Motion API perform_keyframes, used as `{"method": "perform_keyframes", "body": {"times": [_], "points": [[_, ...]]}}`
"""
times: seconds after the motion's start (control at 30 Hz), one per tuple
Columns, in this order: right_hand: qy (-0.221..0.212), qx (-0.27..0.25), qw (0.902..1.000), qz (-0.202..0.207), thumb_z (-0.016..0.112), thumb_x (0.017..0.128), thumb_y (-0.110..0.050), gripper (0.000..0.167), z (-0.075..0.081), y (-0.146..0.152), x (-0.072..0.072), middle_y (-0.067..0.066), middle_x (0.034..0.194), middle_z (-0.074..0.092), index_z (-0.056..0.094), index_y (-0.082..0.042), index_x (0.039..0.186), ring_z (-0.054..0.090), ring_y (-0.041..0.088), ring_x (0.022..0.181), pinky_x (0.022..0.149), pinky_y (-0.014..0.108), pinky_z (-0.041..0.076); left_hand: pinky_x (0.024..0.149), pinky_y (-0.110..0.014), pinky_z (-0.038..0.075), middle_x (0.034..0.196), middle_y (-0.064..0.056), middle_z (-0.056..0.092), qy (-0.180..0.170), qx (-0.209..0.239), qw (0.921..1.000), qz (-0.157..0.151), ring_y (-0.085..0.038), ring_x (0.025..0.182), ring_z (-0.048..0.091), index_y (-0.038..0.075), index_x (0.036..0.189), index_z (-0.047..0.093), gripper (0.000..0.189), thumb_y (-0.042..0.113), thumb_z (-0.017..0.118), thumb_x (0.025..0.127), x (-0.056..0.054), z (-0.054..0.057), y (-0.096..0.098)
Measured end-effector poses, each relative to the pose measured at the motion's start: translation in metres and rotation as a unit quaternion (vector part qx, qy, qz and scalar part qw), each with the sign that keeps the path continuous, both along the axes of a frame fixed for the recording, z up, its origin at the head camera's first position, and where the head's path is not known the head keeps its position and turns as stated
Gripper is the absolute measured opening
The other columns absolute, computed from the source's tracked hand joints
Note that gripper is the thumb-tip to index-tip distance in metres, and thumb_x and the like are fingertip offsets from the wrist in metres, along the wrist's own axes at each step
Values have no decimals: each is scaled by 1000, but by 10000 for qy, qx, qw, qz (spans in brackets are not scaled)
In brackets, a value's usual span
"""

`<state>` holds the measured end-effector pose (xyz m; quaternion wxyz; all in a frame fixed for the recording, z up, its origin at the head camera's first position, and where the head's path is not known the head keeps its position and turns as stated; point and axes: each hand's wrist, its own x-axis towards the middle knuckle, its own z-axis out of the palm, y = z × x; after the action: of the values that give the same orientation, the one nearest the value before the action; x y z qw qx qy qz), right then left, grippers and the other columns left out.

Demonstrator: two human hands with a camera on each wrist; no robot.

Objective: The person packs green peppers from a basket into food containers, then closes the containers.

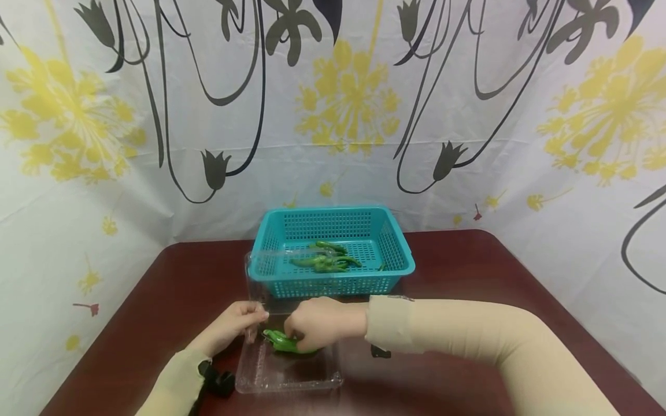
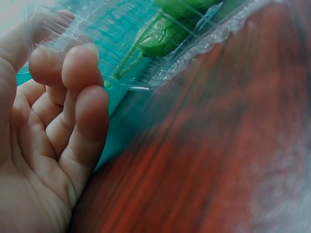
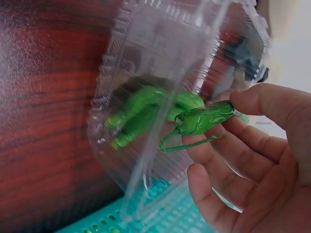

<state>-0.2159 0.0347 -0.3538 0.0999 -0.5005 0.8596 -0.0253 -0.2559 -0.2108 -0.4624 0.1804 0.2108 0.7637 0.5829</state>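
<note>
A clear plastic clamshell box [image 1: 291, 384] lies on the table with its lid raised at the back. My left hand [image 1: 231, 326] is at the box's left side, its thumb and fingers pinching the plastic edge [image 2: 58, 36]. Over the box, my right hand [image 1: 325, 320] holds a green pepper [image 3: 206, 118] between thumb and fingers, its thin stem pointing away from the palm. Several more green peppers [image 3: 141, 109] lie inside the box, seen through the plastic in the right wrist view.
Behind the box stands a turquoise perforated basket [image 1: 333, 286] holding several green peppers [image 1: 322, 263]. The raised lid overlaps its front left part in the head view. All of it rests on a dark red wood-grain table [image 1: 447, 266], with a patterned cloth [image 1: 291, 173] hanging behind.
</note>
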Motion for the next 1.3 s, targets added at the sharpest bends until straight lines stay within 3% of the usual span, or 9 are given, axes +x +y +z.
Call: {"method": "perform_keyframes", "body": {"times": [0.1,0.23,0.57,0.9,1.3], "points": [[98,70,9999,25,70,78,-12,23,-5,-1,1,-14,54,43,53,-22,67,38,1,46,41,19,33,55,-30,48,56,0,53,-35,-16,10000,29,-14,51,55,-14,86,54,39,22,59,98,0,0,0],[114,251,9996,14,70,74,-11,26,-12,-2,3,-11,53,38,49,-21,64,34,3,46,41,20,29,55,-31,49,57,1,52,-91,22,9999,53,-14,52,55,-13,87,55,37,22,60,97,0,0,1],[126,388,9989,215,72,76,-13,12,-16,-1,5,-12,57,43,62,-21,74,36,3,49,43,19,30,55,-32,49,59,-2,52,-78,38,10000,25,-14,52,55,-16,89,54,39,21,61,97,1,3,2],[344,579,9970,390,73,77,-13,27,-20,0,9,-10,56,40,49,-21,66,35,4,48,41,20,31,56,-31,49,56,-1,52,-134,38,9999,69,-14,51,55,-7,82,56,32,21,61,97,1,2,1],[745,829,9924,521,74,75,-14,21,-28,-1,12,-12,56,43,58,-25,66,35,5,48,41,22,33,55,-31,49,56,-1,50,-132,107,9998,60,-14,50,54,-11,83,54,34,19,60,97,2,3,2]]}}
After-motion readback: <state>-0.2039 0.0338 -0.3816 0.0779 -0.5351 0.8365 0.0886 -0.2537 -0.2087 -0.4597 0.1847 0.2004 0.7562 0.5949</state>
